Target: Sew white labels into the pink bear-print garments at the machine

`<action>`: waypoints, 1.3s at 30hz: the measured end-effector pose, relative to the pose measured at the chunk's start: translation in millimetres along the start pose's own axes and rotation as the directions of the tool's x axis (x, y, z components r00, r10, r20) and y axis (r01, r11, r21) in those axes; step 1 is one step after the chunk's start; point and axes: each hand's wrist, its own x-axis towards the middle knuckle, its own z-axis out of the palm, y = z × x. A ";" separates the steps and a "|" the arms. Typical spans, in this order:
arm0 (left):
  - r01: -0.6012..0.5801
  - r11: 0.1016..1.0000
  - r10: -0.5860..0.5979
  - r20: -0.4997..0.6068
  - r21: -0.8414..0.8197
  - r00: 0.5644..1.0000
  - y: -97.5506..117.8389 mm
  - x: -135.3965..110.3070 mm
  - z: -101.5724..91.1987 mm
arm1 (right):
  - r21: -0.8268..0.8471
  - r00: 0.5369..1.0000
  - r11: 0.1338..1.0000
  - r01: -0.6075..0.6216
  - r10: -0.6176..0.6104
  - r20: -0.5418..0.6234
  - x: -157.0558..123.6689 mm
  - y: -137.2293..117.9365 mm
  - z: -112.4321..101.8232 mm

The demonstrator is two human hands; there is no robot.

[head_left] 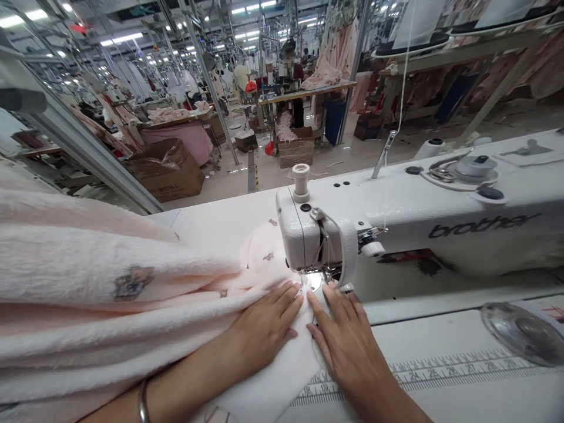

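A white sewing machine [317, 229] stands before me, its lit needle area over pale pink plush fabric [176, 282]. The fabric, printed with small brown figures, spreads in folds across the left and runs under the machine head. My left hand [268, 320] lies flat on it, fingers stretched toward the needle, a bangle [143, 402] on the wrist. Just right of the needle, my right hand [346, 332] rests with fingers extended, the index finger and thumb at the fabric's edge. Both hands are open. The machine head hides part of the stitching spot.
A printed ruler [418, 370] runs along the table's front. On the right lies a clear round dish [522, 332]. White thread [404, 76] drops to the machine's thread guide. Beyond the table are a cardboard box [170, 170] and other workstations with pink fabric.
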 end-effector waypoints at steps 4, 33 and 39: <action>0.023 1.000 -0.023 0.004 -0.010 1.000 0.0 -2.2 2.2 | -0.012 1.000 1.000 0.017 -0.017 0.000 -2.2 0.0 1.5; 0.048 0.999 -0.047 0.040 -0.019 0.998 2.3 -2.5 0.4 | 0.098 1.000 0.995 -0.001 0.004 -0.029 -1.8 1.9 -6.8; 0.089 0.993 -0.085 0.054 -0.080 0.995 3.5 -5.1 2.5 | 0.029 1.000 1.000 0.000 0.000 0.005 -2.2 0.7 -2.9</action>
